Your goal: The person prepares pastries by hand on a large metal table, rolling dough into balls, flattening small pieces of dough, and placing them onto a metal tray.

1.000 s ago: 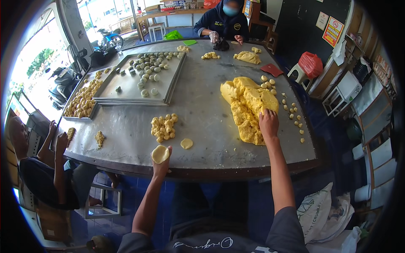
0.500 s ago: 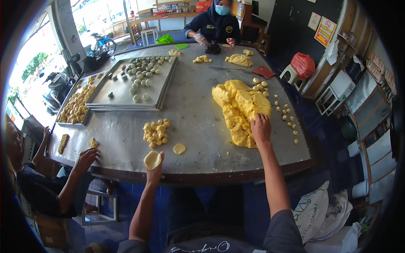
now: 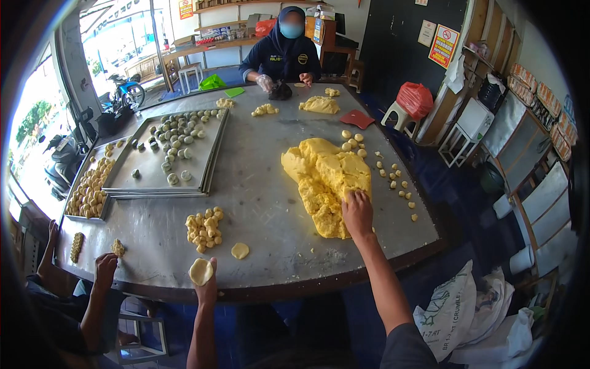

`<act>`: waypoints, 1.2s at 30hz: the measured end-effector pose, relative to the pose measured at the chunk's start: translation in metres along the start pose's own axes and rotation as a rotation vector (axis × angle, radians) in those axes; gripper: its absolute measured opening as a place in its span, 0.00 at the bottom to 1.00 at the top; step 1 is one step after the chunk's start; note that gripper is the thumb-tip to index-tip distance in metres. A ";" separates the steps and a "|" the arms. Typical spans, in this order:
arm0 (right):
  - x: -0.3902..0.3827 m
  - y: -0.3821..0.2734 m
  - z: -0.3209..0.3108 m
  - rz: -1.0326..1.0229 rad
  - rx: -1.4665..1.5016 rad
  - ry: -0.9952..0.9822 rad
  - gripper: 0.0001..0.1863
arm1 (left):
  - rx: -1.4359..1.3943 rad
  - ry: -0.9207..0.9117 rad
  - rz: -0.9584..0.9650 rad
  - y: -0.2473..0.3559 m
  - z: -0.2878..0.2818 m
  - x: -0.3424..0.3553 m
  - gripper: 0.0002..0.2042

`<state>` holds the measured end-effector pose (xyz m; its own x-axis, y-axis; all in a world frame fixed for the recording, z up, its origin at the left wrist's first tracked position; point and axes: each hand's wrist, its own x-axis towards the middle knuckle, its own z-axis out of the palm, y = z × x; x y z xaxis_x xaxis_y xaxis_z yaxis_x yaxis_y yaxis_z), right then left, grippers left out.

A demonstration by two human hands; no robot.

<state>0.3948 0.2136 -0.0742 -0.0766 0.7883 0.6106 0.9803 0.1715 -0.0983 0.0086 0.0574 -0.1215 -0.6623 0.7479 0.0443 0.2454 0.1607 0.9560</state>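
My left hand point(image 3: 208, 280) holds a pale flattened dough disc point(image 3: 200, 270) at the table's near edge, fingers curled around its side. Just beyond it lie another flat round point(image 3: 239, 250) and a heap of small pale balls point(image 3: 204, 227). My right hand point(image 3: 358, 211) has its fingers curled into a large crumbly yellow mass point(image 3: 316, 172) on the right half of the steel table point(image 3: 258, 154). Small round pieces point(image 3: 393, 175) and larger balls point(image 3: 353, 141) lie beside that mass.
Stacked trays point(image 3: 153, 190) hold greenish balls, beside a tray of golden balls point(image 3: 89, 190). A co-worker point(image 3: 283, 58) faces me across the table, near a red scraper point(image 3: 356, 120). Another person's hand point(image 3: 106, 264) is at the near left. Sacks point(image 3: 445, 320) and stools point(image 3: 402, 114) stand around.
The view has tilted and shifted, so the table sits lower and leftward. My hands keep their grips. The person at the left has moved a hand toward the small crumbly pile and partly back.
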 end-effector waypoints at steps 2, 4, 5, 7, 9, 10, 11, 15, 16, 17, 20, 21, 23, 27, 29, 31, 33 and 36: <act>-0.002 -0.001 -0.001 -0.010 0.025 0.000 0.13 | -0.015 -0.034 0.020 0.004 -0.003 0.001 0.20; -0.003 -0.003 -0.002 -0.018 0.025 0.004 0.13 | -0.022 -0.044 0.021 0.005 -0.004 0.001 0.19; -0.004 -0.003 -0.002 -0.020 0.020 0.003 0.13 | -0.022 -0.037 0.011 0.005 -0.003 0.002 0.19; -0.006 -0.004 -0.001 -0.022 0.012 0.003 0.14 | -0.014 -0.047 0.000 0.006 -0.002 0.002 0.19; -0.008 -0.003 -0.001 -0.028 0.018 0.004 0.14 | 0.001 -0.080 -0.004 0.008 -0.004 0.003 0.19; -0.009 -0.004 -0.001 -0.032 0.024 0.005 0.14 | 0.016 -0.066 0.006 0.006 -0.004 0.003 0.19; -0.009 -0.005 -0.001 -0.030 0.025 0.005 0.14 | 0.032 -0.051 0.017 0.004 -0.004 0.004 0.19; -0.009 -0.005 0.000 -0.019 0.035 0.008 0.13 | 0.022 -0.017 0.024 -0.003 -0.001 0.005 0.19; -0.009 -0.006 0.000 -0.016 0.041 0.008 0.13 | 0.018 -0.001 0.017 -0.005 0.000 0.005 0.19; -0.009 -0.007 0.000 -0.020 0.044 0.010 0.13 | 0.013 0.016 0.010 -0.007 0.000 0.005 0.19; -0.010 -0.007 -0.002 -0.027 0.051 0.023 0.13 | 0.010 0.004 -0.020 0.001 0.000 0.003 0.20; -0.011 -0.005 -0.001 -0.030 0.054 0.032 0.13 | 0.010 -0.011 -0.031 0.004 0.001 0.002 0.20; -0.012 -0.004 0.000 -0.030 0.067 0.040 0.13 | 0.022 -0.007 -0.025 0.002 0.001 0.003 0.20; -0.013 -0.006 0.002 -0.030 0.094 0.042 0.14 | 0.040 -0.039 -0.029 -0.003 -0.004 0.007 0.19; -0.014 -0.005 0.001 -0.030 0.093 0.038 0.14 | 0.021 -0.004 -0.015 0.000 -0.001 0.004 0.19; -0.014 -0.005 0.000 -0.023 0.093 0.023 0.15 | 0.014 0.004 -0.015 0.000 -0.001 0.004 0.19; -0.016 -0.004 0.002 -0.027 0.097 0.036 0.15 | 0.019 -0.014 -0.030 -0.002 -0.001 0.006 0.19; -0.017 -0.003 0.003 -0.034 0.099 0.048 0.15 | 0.007 -0.002 0.009 -0.001 0.000 0.006 0.20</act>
<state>0.3923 0.2016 -0.0870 -0.0984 0.7524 0.6513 0.9543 0.2569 -0.1526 0.0043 0.0611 -0.1220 -0.6588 0.7505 0.0525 0.2564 0.1584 0.9535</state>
